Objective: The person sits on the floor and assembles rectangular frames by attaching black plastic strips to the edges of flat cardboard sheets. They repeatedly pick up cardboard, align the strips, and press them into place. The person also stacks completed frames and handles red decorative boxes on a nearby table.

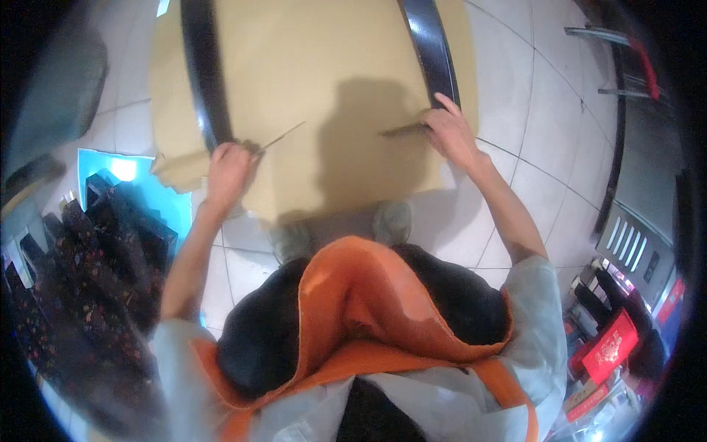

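Observation:
Two long glossy black strips lie lengthwise on a tan sheet (280, 44), one at the left (202, 66) and one at the right (433, 55). At the near end of the left strip, my left hand (232, 173) is closed on a thin pointed tool (281, 137), whose tip points away and to the right. My right hand (451, 134) rests at the near end of the right strip, one finger stretched along it and the others curled. From under those fingers a thin dark piece (401, 131) juts left; its kind is unclear.
My feet (392, 221) are at the sheet's near edge on a tiled floor (526, 155). Dark, speckled long pieces (96, 280) and a bright blue sheet (177, 206) lie at the left. A red packet (611, 345) sits among clutter at the right, near a grey slotted panel (626, 239).

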The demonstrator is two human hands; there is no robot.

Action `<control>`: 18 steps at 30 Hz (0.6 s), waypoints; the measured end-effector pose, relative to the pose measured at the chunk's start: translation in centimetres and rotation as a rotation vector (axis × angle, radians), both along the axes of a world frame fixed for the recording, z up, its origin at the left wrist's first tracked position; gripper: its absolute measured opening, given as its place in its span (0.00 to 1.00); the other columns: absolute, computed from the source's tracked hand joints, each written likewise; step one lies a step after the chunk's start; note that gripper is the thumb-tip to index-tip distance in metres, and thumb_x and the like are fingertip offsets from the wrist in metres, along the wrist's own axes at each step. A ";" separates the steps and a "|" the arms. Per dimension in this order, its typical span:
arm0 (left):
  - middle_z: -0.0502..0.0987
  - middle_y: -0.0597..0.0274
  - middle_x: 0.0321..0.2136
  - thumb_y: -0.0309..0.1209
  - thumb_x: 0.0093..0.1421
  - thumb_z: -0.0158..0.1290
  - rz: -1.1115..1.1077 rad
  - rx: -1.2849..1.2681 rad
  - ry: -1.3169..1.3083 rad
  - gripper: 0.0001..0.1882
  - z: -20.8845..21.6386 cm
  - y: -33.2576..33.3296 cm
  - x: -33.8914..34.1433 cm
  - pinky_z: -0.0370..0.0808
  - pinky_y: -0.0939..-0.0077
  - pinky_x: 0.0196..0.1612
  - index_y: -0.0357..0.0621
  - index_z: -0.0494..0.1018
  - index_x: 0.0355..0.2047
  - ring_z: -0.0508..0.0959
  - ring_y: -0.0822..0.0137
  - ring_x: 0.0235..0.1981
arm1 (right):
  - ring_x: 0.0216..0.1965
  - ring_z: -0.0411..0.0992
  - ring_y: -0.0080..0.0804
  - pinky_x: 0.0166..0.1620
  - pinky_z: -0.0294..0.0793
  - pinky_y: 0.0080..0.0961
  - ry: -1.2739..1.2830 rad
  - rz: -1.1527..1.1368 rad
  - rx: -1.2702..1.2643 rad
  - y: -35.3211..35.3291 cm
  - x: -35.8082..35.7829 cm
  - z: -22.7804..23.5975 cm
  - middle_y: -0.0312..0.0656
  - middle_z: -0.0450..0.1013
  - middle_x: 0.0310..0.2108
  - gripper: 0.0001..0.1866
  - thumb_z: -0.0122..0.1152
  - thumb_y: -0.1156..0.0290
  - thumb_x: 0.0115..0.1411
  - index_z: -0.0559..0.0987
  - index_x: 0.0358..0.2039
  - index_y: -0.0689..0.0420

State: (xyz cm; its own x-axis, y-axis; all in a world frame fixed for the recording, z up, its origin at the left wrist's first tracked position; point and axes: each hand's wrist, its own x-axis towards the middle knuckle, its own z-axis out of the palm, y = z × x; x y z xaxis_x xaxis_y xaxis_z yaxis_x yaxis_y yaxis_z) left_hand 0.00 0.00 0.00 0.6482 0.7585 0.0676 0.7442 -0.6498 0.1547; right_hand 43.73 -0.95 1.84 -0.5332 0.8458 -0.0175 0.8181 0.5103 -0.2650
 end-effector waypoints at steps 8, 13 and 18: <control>0.69 0.57 0.25 0.28 0.50 0.45 -0.193 -0.088 0.018 0.05 0.4 2.8 7.7 0.71 0.69 0.28 0.43 0.64 0.28 0.72 0.61 0.24 | 0.32 0.68 0.30 0.36 0.67 0.24 -0.227 0.234 0.070 2.1 -4.6 -0.6 0.36 0.65 0.25 0.04 0.49 0.70 0.49 0.68 0.26 0.53; 0.69 0.58 0.27 0.27 0.51 0.44 -0.346 -0.102 0.116 0.22 0.5 2.5 9.9 0.73 0.71 0.26 0.47 0.62 0.49 0.74 0.61 0.24 | 0.32 0.68 0.31 0.36 0.67 0.25 -0.257 0.307 0.071 2.0 -5.2 -0.4 0.37 0.66 0.26 0.04 0.47 0.69 0.51 0.68 0.27 0.53; 0.65 0.56 0.24 0.24 0.53 0.42 -0.373 -0.104 0.167 0.36 1.7 2.5 11.0 0.71 0.77 0.16 0.73 0.45 0.59 0.70 0.67 0.15 | 0.34 0.69 0.34 0.36 0.67 0.28 -0.122 0.335 -0.029 2.0 -5.9 0.3 0.38 0.67 0.27 0.04 0.47 0.68 0.52 0.68 0.27 0.54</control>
